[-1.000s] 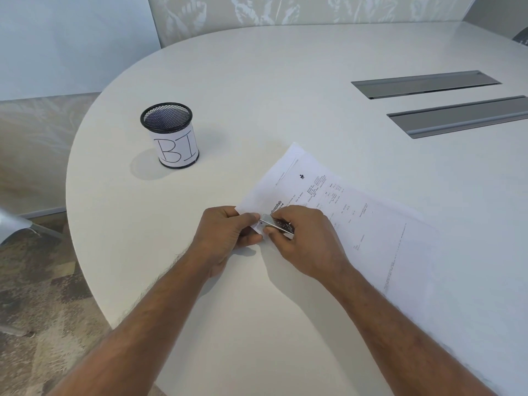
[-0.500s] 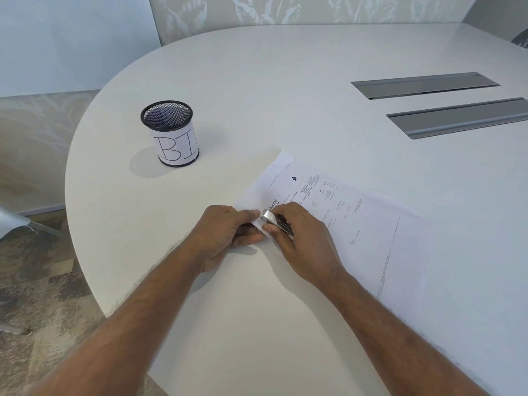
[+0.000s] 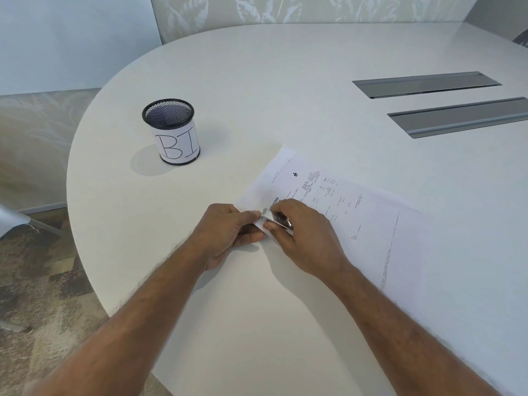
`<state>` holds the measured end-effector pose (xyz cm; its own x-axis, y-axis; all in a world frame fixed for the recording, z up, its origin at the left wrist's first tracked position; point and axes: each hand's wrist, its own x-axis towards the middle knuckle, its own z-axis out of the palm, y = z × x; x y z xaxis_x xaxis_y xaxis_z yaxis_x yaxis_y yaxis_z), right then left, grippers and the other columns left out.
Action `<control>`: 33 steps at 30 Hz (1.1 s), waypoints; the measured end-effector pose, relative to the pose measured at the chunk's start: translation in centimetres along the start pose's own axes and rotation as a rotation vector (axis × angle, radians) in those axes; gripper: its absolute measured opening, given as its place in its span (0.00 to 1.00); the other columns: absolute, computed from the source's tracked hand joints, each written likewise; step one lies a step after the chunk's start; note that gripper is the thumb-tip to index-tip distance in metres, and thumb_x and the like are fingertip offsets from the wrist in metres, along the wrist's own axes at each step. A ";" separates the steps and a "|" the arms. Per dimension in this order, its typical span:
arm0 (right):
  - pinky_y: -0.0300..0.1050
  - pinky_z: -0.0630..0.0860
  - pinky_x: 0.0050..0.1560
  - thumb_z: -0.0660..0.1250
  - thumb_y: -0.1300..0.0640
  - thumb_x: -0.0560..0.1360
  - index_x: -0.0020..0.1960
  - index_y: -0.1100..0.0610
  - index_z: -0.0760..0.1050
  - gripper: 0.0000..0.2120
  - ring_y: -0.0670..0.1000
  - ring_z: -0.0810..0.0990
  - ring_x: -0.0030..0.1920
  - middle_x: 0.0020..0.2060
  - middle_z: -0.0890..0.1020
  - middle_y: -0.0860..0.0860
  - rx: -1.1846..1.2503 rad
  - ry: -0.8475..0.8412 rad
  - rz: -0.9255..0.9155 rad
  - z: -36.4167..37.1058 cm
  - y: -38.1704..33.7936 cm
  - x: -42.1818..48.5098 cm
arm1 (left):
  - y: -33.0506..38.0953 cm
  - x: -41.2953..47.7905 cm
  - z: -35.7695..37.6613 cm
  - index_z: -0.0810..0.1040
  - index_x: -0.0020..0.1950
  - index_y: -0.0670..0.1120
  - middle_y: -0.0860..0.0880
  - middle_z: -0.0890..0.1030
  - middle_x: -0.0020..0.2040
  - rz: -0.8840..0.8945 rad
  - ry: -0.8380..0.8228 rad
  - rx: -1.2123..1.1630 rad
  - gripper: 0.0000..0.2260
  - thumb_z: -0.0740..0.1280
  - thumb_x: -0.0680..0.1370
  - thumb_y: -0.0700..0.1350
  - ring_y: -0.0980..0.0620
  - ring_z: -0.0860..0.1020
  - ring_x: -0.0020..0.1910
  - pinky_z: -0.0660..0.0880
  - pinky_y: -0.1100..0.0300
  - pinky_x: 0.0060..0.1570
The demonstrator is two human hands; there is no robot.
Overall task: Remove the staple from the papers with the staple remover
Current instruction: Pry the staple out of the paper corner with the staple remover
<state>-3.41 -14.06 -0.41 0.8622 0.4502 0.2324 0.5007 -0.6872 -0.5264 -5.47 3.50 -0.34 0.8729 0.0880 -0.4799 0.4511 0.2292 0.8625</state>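
Note:
Printed white papers lie slanted across the white table, their near left corner lifted slightly. My left hand pinches that corner between thumb and fingers. My right hand grips a small metal staple remover, whose tip sits at the pinched corner, right against my left fingertips. The staple itself is hidden under the tool and fingers.
A black mesh pen cup with a white label reading "BI" stands at the back left. Two grey metal cable slots are set into the table at the far right. The table's curved edge runs along the left, floor beyond.
Both hands stay at the paper corner. The papers have shifted and turned slightly on the table, and the staple remover's tip has worked closer to my left fingers.

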 end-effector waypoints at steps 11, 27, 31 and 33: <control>0.47 0.73 0.37 0.66 0.47 0.77 0.45 0.50 0.76 0.08 0.45 0.74 0.33 0.35 0.80 0.47 0.292 -0.089 0.104 0.1 1.4 0.8 | -0.2 0.4 -0.1 0.79 0.49 0.25 0.29 0.84 0.51 -0.017 0.009 0.046 0.14 0.73 0.75 0.38 0.47 0.85 0.34 0.84 0.59 0.40; 0.48 0.74 0.39 0.67 0.45 0.75 0.46 0.48 0.76 0.07 0.43 0.73 0.33 0.36 0.80 0.45 0.352 -0.077 0.110 0.3 1.7 0.9 | 0.2 0.1 0.1 0.77 0.42 0.37 0.35 0.83 0.43 -0.003 0.020 0.021 0.07 0.72 0.76 0.38 0.47 0.84 0.32 0.84 0.58 0.40; 0.40 0.68 0.36 0.68 0.46 0.76 0.44 0.45 0.74 0.06 0.41 0.73 0.34 0.35 0.78 0.41 0.266 -0.044 0.064 0.5 1.7 0.8 | 0.2 -0.2 0.4 0.76 0.42 0.38 0.34 0.83 0.43 0.015 0.060 0.032 0.07 0.72 0.75 0.38 0.47 0.84 0.31 0.84 0.57 0.38; 0.36 0.65 0.36 0.68 0.46 0.76 0.44 0.44 0.73 0.05 0.40 0.74 0.35 0.35 0.77 0.40 0.233 -0.031 0.032 0.6 1.6 0.8 | 0.2 -0.3 0.5 0.76 0.45 0.38 0.34 0.83 0.42 0.024 0.074 0.035 0.06 0.72 0.76 0.38 0.48 0.84 0.29 0.83 0.59 0.34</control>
<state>-1.95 -14.48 -1.54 0.8730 0.4496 0.1891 0.4383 -0.5530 -0.7086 -5.57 3.03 0.10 0.8680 0.1644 -0.4686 0.4377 0.1925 0.8783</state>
